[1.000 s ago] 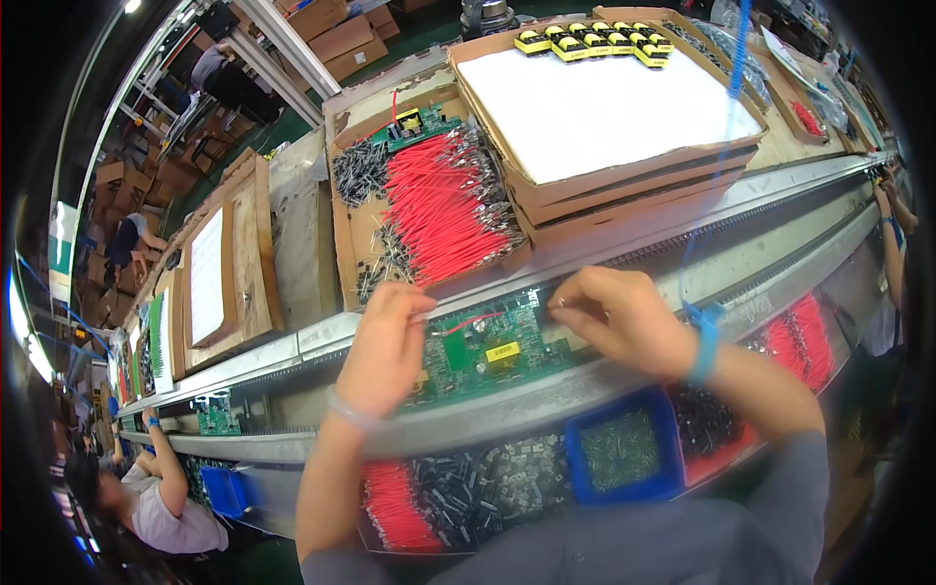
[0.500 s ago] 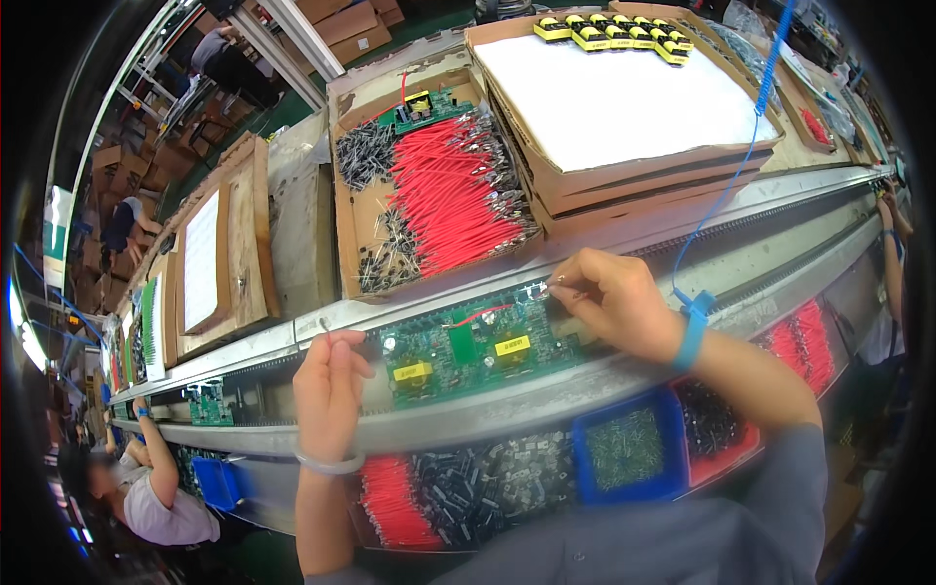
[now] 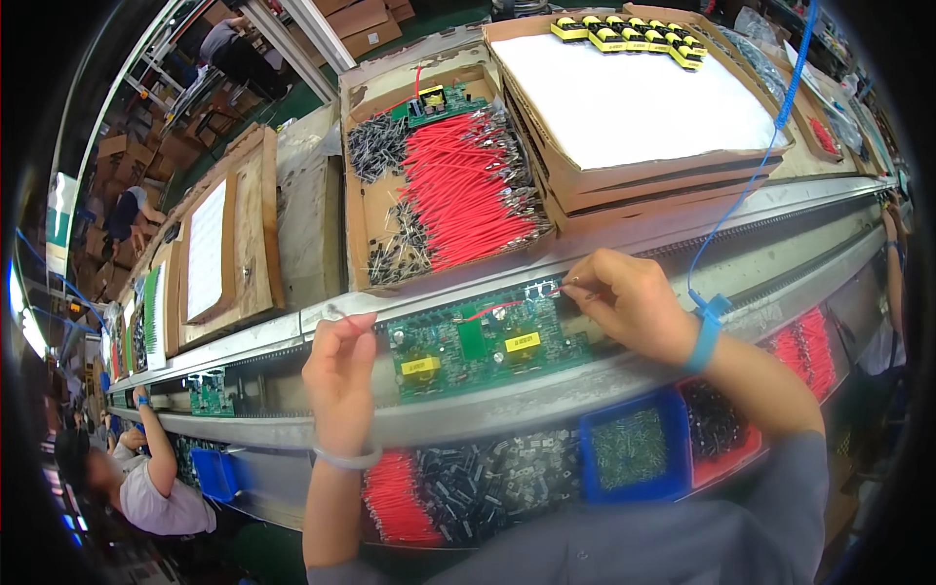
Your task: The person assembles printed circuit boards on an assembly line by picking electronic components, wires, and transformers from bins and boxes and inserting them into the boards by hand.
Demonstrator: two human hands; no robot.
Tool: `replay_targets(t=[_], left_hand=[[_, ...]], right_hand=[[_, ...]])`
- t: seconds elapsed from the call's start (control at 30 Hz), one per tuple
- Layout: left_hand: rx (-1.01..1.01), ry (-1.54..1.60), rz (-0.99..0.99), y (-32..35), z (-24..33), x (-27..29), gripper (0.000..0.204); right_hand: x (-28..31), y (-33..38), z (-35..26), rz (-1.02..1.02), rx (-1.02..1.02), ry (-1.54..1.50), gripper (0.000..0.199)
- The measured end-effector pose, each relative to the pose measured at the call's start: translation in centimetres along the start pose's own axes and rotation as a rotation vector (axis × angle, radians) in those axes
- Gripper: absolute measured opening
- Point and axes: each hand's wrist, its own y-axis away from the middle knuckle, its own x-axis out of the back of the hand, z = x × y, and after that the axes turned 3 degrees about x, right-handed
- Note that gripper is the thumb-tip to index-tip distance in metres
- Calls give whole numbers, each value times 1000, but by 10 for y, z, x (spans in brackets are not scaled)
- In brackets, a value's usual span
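Observation:
A green circuit board (image 3: 448, 341) lies on the conveyor rail in front of me, with two yellow block parts and a red wire (image 3: 485, 313) on its upper half. My right hand (image 3: 634, 304) is over the board's upper right corner, thumb and fingers pinched on a small thin part, mostly hidden, with a reddish bit by the fingertips. At the board's left end, my left hand (image 3: 339, 375) is raised with its fingertips together. A small part with thin leads (image 3: 336, 310) sticks out of them; its kind is too small to tell.
Behind the rail stands a cardboard tray (image 3: 356, 229) of red wires and small leaded parts. Right of it are stacked cartons (image 3: 624, 190) with yellow-black transformers on top. Nearer me are a blue bin (image 3: 588, 453) and loose parts. A blue coiled cord (image 3: 795, 83) runs to my right wristband. A co-worker (image 3: 161, 492) works at left.
The view has shifted slightly, so the scene sits a little further right. My left fingers have closed more around the small part. My right hand stays by the board's upper right corner.

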Motion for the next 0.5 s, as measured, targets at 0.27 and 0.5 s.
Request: replay_targets(t=[0.27,0.5], left_hand=[[98,51,34,2,-3,-7,13],[68,-54,27,-6,-16,-16,12]], right_hand=[[-6,-8,-7,-36,184,71,18],[-14,-26,-17,-123,185,176,14]])
